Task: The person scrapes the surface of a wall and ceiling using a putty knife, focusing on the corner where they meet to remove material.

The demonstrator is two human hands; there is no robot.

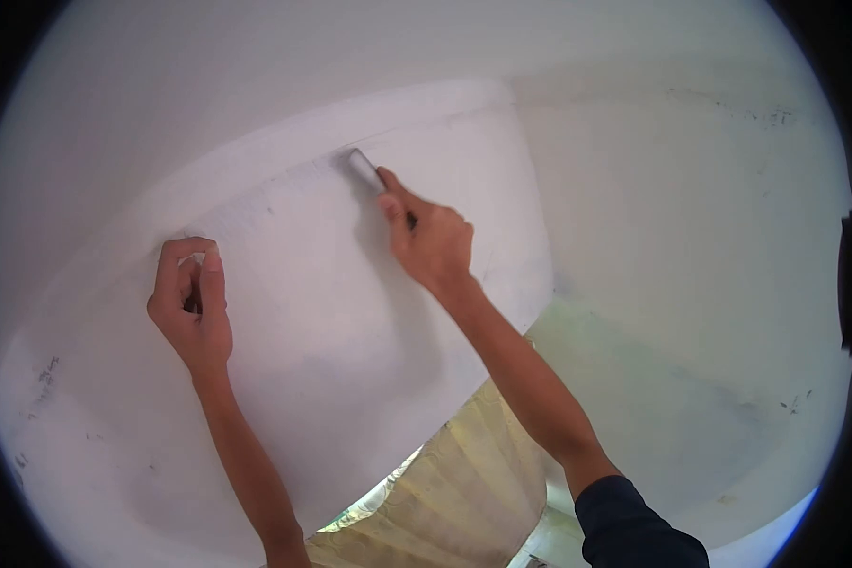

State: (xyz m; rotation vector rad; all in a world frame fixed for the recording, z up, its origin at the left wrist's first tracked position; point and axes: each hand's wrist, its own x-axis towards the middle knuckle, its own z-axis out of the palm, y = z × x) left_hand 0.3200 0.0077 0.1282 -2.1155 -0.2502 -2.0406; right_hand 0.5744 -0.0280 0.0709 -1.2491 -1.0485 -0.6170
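**Grey tool pressed to a white plastered face, both hands raised**

The right hand (pixel 435 241) is closed around the lower end of a narrow flat grey tool (pixel 364 170), with the fingers wrapped together and the thumb lying along the handle. The pale end of the tool points up and to the left. It lies against the broad white plastered wall face (pixel 331 379), just below the raised white band (pixel 256 151) that runs along the top edge of that face. Whether the tool is a blade or a block cannot be made out. Faint grey streaks mark the plaster just left of its tip.

The left hand (pixel 191 303) is well apart from the right, lower and to the left on the same white face. Its fingers are curled in on themselves, the thumb is upright beside them, and the knuckles touch the plaster. A dark patch sits inside the curl; it cannot be told whether that is a held thing or only shadow.

A dark blue sleeve (pixel 634 525) covers the right upper arm, and both forearms are bare. Below the wall face, between the arms, hangs a pale yellow pleated curtain (pixel 464 483). To the right is a second white wall (pixel 691 237) with small dark specks.
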